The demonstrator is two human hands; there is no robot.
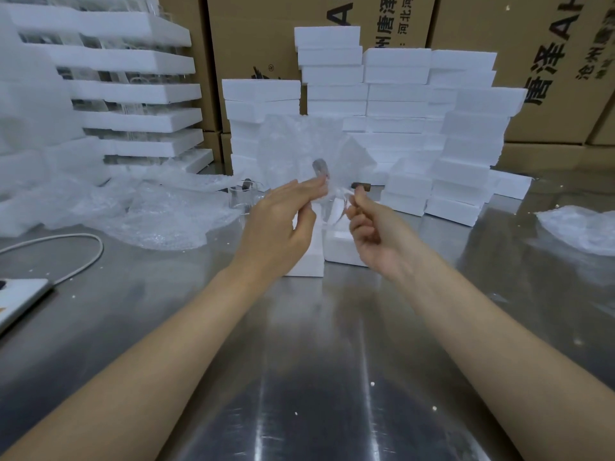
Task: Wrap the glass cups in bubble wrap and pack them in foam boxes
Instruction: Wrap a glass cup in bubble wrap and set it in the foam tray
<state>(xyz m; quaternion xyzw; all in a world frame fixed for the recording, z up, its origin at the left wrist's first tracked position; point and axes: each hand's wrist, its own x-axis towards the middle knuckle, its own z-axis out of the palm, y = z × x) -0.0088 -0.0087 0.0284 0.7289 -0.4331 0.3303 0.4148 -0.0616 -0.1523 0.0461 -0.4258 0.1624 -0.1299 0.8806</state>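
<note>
- Bench (pixel 299 361): bare steel, filling the view from 3 through 6 to 9 o'clock; white foam crumbs are scattered over it.
- Cardboard cartons (pixel 253 34): stacked as a wall along 12 o'clock, behind everything else.
- Foam boxes (pixel 399 94): closed white boxes piled in uneven columns at 12 to 2 o'clock, standing on the bench in front of the cartons.
- Foam trays (pixel 133 91): a tiered stack at 10 to 11 o'clock, with clear glassware seen between the layers.
- Loose bubble wrap (pixel 149 214): heaped on the bench at 9 to 10 o'clock; a smaller heap lies at 3 o'clock.
- Bubble wrap sheet (pixel 299 141): held up above the hands at centre, its lower edge gathered between them.
- Open foam box (pixel 339 247): set on the bench directly under the hands, partly hidden by them.
- Left hand (pixel 283 224): the sheet's lower edge is pinched between thumb and nearly straight fingers.
- Right hand (pixel 369 227): fingers curled tightly, gripping the glass cup (pixel 332 207) at its 3 o'clock side; exact contact is blurred.
- Glass cup: held in the air between both hands, above the open foam box, against the sheet.
- Second glass cup (pixel 243 194): standing upright on the bench at 9 o'clock of the left hand.
- Cable (pixel 83 257): looped at 8 to 9 o'clock.
</note>
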